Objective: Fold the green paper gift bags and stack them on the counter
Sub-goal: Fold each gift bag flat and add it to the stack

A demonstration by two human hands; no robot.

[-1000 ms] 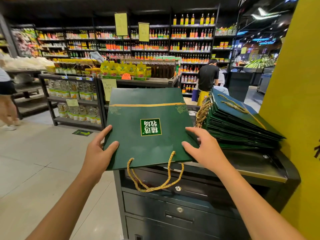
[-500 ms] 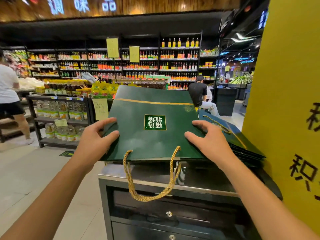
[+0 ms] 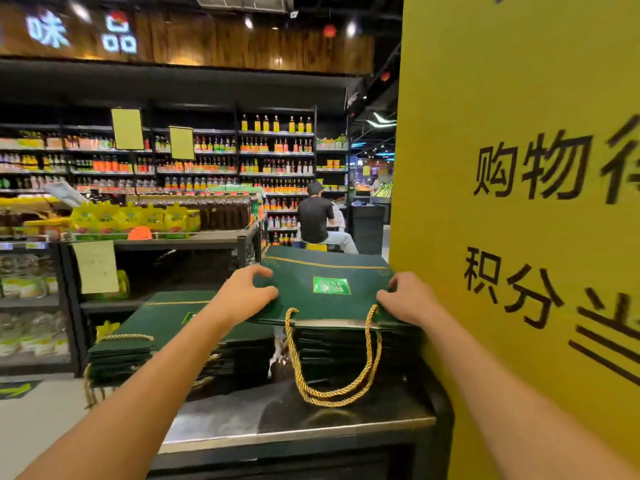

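Ceiling spotlights [image 3: 350, 28] brighten a dim shop. Glare streaks the table [image 3: 242, 422] at its front edge. Shelves [image 3: 277, 154] look soft; wide-angle bending warps the frame edges.

1. This is a supermarket: tall shelves [image 3: 277, 161] along the back wall carry row upon row of bottled sauces and oils, labels facing out.
2. Yellow paper signs [image 3: 127, 128] hang before the shelves, and a lit sign [image 3: 83, 32] with large characters runs overhead.
3. A display table [image 3: 194, 239] holds yellow pouches [image 3: 128, 218] and dark bottles [image 3: 225, 211] packed along its front edge.
4. A person in a black shirt [image 3: 313, 220] sits low by the far shelves.
5. A steel-topped counter [image 3: 294, 434] bears stacks of green paper gift bags [image 3: 346, 351] beside a yellow pillar [image 3: 519, 98] printed with black characters.
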